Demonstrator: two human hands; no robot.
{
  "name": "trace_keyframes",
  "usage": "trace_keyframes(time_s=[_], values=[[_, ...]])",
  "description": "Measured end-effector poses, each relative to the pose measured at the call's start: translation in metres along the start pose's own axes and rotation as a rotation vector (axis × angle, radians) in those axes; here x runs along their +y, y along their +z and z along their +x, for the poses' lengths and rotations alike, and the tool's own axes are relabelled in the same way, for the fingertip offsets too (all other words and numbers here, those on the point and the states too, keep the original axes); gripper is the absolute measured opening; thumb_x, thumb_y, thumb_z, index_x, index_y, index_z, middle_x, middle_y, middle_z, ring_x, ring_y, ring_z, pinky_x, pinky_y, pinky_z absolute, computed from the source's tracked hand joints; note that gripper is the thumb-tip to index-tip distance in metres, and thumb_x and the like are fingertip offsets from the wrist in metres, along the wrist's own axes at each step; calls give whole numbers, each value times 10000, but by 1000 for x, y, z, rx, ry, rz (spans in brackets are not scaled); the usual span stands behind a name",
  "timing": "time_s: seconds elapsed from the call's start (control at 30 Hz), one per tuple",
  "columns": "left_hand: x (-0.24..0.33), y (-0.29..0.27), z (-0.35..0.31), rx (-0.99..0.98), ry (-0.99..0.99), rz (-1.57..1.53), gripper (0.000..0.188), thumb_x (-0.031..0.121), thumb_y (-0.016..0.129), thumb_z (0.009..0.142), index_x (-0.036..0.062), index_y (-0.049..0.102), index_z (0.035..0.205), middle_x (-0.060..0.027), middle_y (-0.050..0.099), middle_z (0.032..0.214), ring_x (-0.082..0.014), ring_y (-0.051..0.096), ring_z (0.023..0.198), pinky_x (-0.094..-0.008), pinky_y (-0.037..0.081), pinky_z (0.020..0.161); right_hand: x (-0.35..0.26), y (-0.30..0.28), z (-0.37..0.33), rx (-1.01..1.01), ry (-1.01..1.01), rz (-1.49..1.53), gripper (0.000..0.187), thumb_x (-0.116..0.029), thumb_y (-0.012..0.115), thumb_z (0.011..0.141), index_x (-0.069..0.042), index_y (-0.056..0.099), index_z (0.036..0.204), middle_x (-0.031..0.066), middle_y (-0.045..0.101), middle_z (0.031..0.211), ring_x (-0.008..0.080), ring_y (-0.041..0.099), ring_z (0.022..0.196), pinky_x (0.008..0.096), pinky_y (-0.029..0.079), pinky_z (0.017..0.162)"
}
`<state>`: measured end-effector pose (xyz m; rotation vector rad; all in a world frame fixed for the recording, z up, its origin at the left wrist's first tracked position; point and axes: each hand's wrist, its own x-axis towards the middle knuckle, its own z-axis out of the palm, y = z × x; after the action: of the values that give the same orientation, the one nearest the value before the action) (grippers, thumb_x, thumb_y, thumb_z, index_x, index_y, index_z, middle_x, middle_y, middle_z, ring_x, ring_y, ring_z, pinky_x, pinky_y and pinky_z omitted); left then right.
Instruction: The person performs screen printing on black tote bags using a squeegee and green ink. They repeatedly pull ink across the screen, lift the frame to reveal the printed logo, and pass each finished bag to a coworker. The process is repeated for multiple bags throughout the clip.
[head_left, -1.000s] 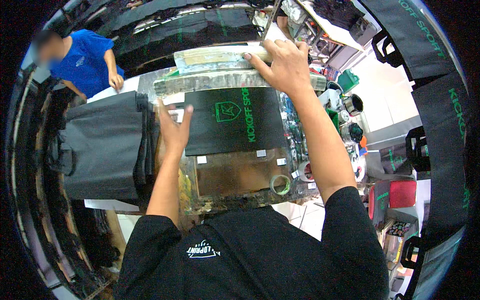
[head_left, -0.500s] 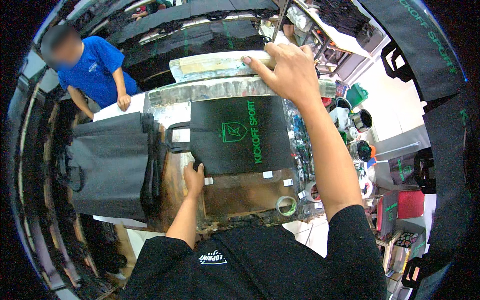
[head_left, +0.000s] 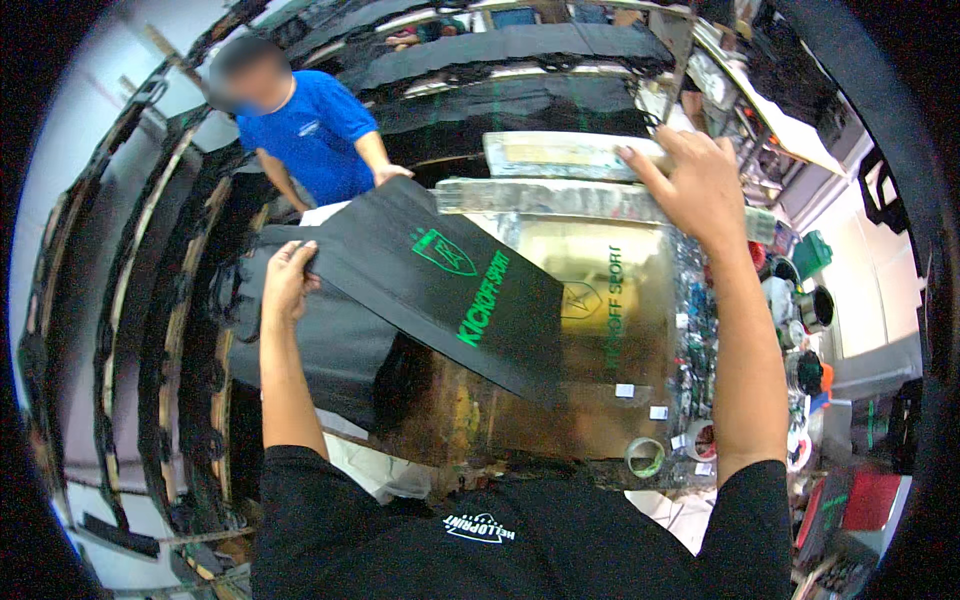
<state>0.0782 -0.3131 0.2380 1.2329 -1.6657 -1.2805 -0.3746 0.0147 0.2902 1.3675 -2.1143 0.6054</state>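
My left hand (head_left: 287, 280) pinches the near left edge of a black fabric bag (head_left: 400, 260) printed in green with a shield emblem and lettering. The bag slants up off the work board (head_left: 560, 420), and its right corner still hangs over it. On the board's bare part, a matching print mark shows. A co-worker's hand (head_left: 393, 174) is at the bag's far corner. My right hand (head_left: 695, 185) grips the top of a raised, paint-stained screen-printing frame (head_left: 550, 197) at the board's far side. Under the held bag, at left, lies a pile of plain black bags (head_left: 345, 365).
A co-worker in a blue shirt (head_left: 315, 130) stands at the far left. Paint cans (head_left: 815, 308) and bottles crowd the right side. A tape roll (head_left: 644, 457) lies at the board's near right. Racks with black bags (head_left: 520, 105) stand behind and at left.
My left hand has lifted the printed bag off the board and swung it left over the pile. The co-worker's hand has come to its far corner. My right hand stays on the frame.
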Motion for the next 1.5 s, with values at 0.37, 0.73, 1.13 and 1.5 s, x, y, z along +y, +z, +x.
trace_keyframes(time_s=[0.37,0.73,1.13,1.5], values=[[-164,-235,62,527,-200,-115,229,184,750,978,13,639,1082,-96,673,886,-159,610,578,-290,500,446,-23,0,-2,-82,27,22,575,-585,590,993,-23,648,882,213,688,886,398,649,941,498,425,876],[-162,-115,-150,-184,615,1065,1043,741,771,757,108,497,1540,-177,485,1573,-420,426,1471,-577,252,1255,-15,0,-24,-129,54,-129,544,-509,604,1019,-6,708,1197,209,717,1101,391,658,1078,513,442,983],[-192,-141,-145,-416,674,1215,869,298,831,837,184,418,1592,-112,395,1666,-369,312,1567,-561,243,1297,23,21,-29,-112,-24,-120,561,-533,535,1064,-4,690,1165,244,668,979,422,630,942,505,444,847],[-70,-50,-143,-236,1022,1190,493,185,592,963,121,597,1452,-66,645,1461,-265,597,1364,-505,402,1204,20,22,-34,-45,-21,-181,579,-523,570,1047,22,713,1183,262,720,1132,424,667,1088,501,467,968]])
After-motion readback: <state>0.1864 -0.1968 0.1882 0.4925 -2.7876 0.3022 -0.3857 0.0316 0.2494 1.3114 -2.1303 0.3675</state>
